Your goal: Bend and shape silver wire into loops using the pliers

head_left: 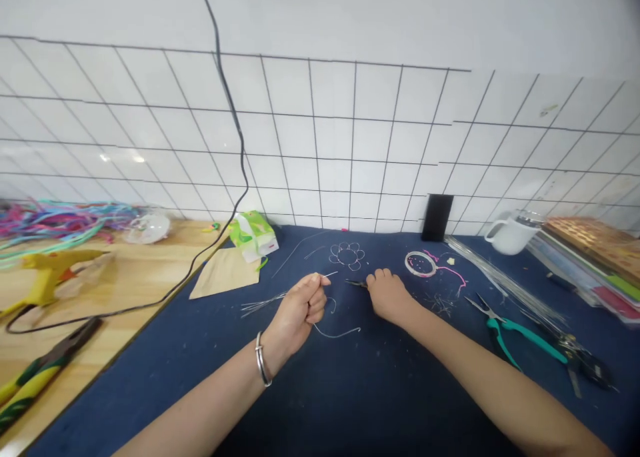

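Observation:
My left hand (303,307), a silver bracelet (261,359) on its wrist, is closed in a pinch round a thin wire (330,274) that sticks out past the thumb. A curved wire (340,337) with a hooked end shows below that hand; I cannot tell if it is the same piece. My right hand (390,295) is wrapped round small pliers, palm down near the cloth. Only the dark jaws of the pliers (355,283) show; the handles are hidden. Beyond both hands lies a flower-shaped wire ring of loops (355,266).
Straight wires (263,305) lie left. At right are a round dish (420,264), teal-handled pliers (533,337), a wire bundle (495,273) and a white mug (513,235). A glue gun (47,273) and yellow-green pliers (45,367) rest left, beside a black cord (187,277).

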The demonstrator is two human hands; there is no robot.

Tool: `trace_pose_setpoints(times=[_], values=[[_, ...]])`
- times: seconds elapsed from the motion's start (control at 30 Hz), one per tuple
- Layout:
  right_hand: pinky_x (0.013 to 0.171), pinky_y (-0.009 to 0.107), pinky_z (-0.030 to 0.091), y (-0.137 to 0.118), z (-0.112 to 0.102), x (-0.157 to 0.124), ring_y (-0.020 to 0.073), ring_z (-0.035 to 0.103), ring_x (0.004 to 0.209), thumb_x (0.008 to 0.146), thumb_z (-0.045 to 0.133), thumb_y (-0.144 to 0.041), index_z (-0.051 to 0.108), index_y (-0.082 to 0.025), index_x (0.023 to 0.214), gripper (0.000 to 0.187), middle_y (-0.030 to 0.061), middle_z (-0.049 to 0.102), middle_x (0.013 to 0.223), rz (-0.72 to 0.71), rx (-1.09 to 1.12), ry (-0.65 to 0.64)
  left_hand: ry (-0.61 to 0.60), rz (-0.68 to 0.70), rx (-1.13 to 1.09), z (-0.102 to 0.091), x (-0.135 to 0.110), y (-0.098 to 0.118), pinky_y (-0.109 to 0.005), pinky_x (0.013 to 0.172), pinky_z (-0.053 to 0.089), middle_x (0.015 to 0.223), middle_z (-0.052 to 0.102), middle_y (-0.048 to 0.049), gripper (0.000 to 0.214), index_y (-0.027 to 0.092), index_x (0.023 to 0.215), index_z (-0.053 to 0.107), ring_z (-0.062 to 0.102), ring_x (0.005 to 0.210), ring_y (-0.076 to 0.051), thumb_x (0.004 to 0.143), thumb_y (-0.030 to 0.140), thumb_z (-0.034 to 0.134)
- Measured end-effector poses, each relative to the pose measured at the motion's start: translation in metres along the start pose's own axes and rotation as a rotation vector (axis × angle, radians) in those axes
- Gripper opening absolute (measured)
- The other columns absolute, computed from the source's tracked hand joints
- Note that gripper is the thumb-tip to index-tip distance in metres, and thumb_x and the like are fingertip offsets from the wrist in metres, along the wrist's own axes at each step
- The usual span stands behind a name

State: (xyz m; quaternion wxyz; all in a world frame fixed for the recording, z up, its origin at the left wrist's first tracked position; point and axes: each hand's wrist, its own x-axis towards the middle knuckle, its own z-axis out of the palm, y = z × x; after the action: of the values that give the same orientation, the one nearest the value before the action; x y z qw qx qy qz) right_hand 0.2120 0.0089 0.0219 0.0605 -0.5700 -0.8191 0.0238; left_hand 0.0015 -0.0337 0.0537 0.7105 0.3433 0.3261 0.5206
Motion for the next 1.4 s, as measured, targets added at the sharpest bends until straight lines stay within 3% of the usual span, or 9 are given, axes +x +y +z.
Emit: trace_pose_setpoints(times=[0.13, 0.27, 0.33, 0.5, 0.8, 1.13, 1.4], values=[[0.075, 0.036, 0.037, 0.0, -0.013, -0.009, 0.0249, 0.047, 0.09, 0.082, 0.042, -0.015, 0.054, -0.014, 0.091, 0.015, 0.0131, 0.054, 0.089, -0.002, -0.02, 0.036, -0.007, -0.036, -0.042, 0.007, -0.017, 0.0, -0.014, 0.035, 0.014, 0.053, 0.022, 0.0084, 0.023, 0.017, 0.082, 0.052, 0.018, 0.039, -0.003, 0.082, 0.04, 0.052], [0.075, 0.031, 0.041, -0.002, -0.033, -0.031, 0.0197, 0.049, 0.086, 0.085, 0.045, -0.033, 0.052, -0.018, 0.096, 0.02, 0.0077, 0.052, 0.091, -0.048, 0.016, 0.093, -0.019, -0.06, -0.084, 0.014, -0.023, 0.001, -0.015, 0.035, 0.012, 0.052, 0.022, 0.0083, 0.023, 0.018, 0.082, 0.052, 0.019, 0.039, -0.004, 0.082, 0.04, 0.052], [0.077, 0.032, 0.042, -0.007, -0.036, -0.044, 0.0191, 0.049, 0.088, 0.085, 0.044, -0.033, 0.05, -0.019, 0.099, 0.021, 0.0075, 0.05, 0.094, -0.075, 0.143, 0.152, -0.013, -0.077, -0.103, 0.015, -0.025, -0.002, -0.016, 0.035, 0.011, 0.052, 0.023, 0.0082, 0.023, 0.018, 0.082, 0.051, 0.019, 0.039, -0.004, 0.082, 0.041, 0.052], [0.08, 0.036, 0.042, -0.023, -0.025, -0.067, 0.0203, 0.048, 0.088, 0.084, 0.046, -0.027, 0.049, -0.019, 0.094, 0.013, 0.0074, 0.049, 0.093, -0.052, 0.383, 0.218, 0.012, -0.16, -0.111, 0.016, -0.029, -0.018, -0.017, 0.035, 0.01, 0.055, 0.029, 0.007, 0.022, 0.02, 0.083, 0.05, 0.019, 0.04, -0.004, 0.083, 0.042, 0.05], [0.075, 0.037, 0.041, -0.026, -0.004, -0.07, 0.0214, 0.048, 0.083, 0.082, 0.049, -0.032, 0.051, -0.02, 0.09, 0.014, 0.0069, 0.052, 0.09, -0.006, 0.4, 0.162, 0.044, -0.344, -0.084, 0.012, -0.024, -0.047, -0.018, 0.035, 0.009, 0.058, 0.033, 0.0057, 0.02, 0.022, 0.08, 0.05, 0.019, 0.038, -0.004, 0.082, 0.043, 0.05], [0.066, 0.033, 0.042, -0.012, 0.011, -0.067, 0.0197, 0.051, 0.073, 0.084, 0.044, -0.042, 0.052, -0.021, 0.087, 0.022, 0.006, 0.053, 0.082, -0.07, 0.34, 0.104, 0.039, -0.416, -0.143, 0.01, -0.02, -0.051, -0.019, 0.036, 0.007, 0.059, 0.034, 0.0048, 0.017, 0.023, 0.08, 0.052, 0.017, 0.04, -0.004, 0.081, 0.04, 0.053], [0.066, 0.031, 0.042, -0.011, 0.013, -0.069, 0.0184, 0.051, 0.074, 0.085, 0.044, -0.039, 0.051, -0.021, 0.088, 0.02, 0.0053, 0.053, 0.082, -0.08, 0.32, 0.116, 0.032, -0.447, -0.203, 0.013, -0.024, -0.054, -0.018, 0.036, 0.008, 0.06, 0.034, 0.0047, 0.018, 0.021, 0.08, 0.05, 0.016, 0.04, -0.003, 0.082, 0.039, 0.052]])
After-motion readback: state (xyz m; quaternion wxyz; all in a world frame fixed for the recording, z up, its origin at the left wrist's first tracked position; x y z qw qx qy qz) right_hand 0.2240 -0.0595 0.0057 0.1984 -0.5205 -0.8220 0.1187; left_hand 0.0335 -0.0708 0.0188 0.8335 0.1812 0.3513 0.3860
